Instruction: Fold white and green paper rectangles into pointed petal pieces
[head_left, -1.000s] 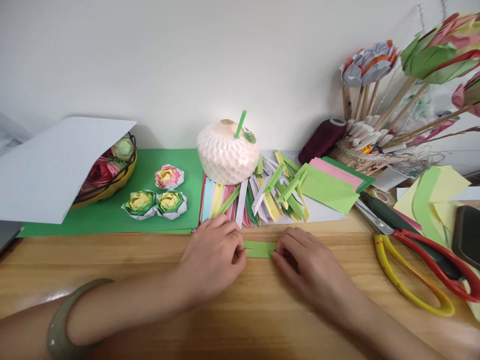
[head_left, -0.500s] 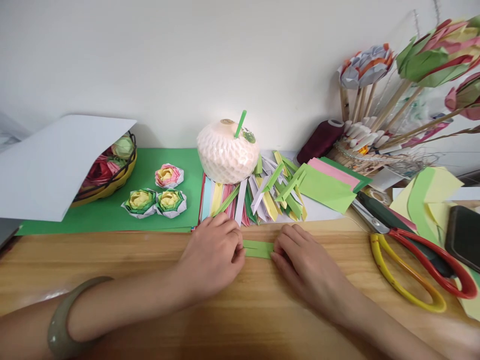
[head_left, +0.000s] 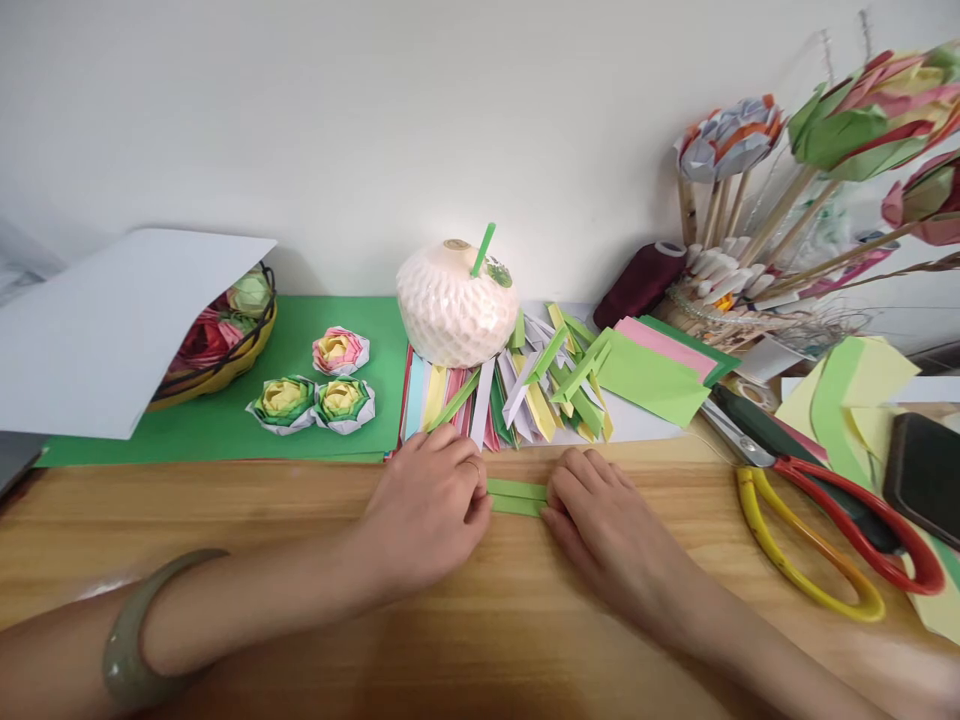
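A green paper strip (head_left: 517,497) lies across the wooden table, a lengthwise line running along its middle. My left hand (head_left: 431,505) is closed on the strip's left end, with a ring on one finger and a bangle on the wrist. At the right end, my right hand (head_left: 600,520) pinches the strip with bent fingers. Just beyond the hands lie many folded paper strips (head_left: 540,400) in green, yellow and white. The fingertips hide both ends of the strip.
Large scissors (head_left: 814,520) and a black phone (head_left: 926,475) lie at right. A white textured lamp-like object (head_left: 456,310) stands at the back. Three paper flowers (head_left: 341,350) rest on green card (head_left: 187,440). Right of them are green sheets (head_left: 652,375) and a purple thread spool (head_left: 637,280).
The line along the green strip now shows across the whole visible part, where before it showed only partway. Both hands hold nearly the same place.
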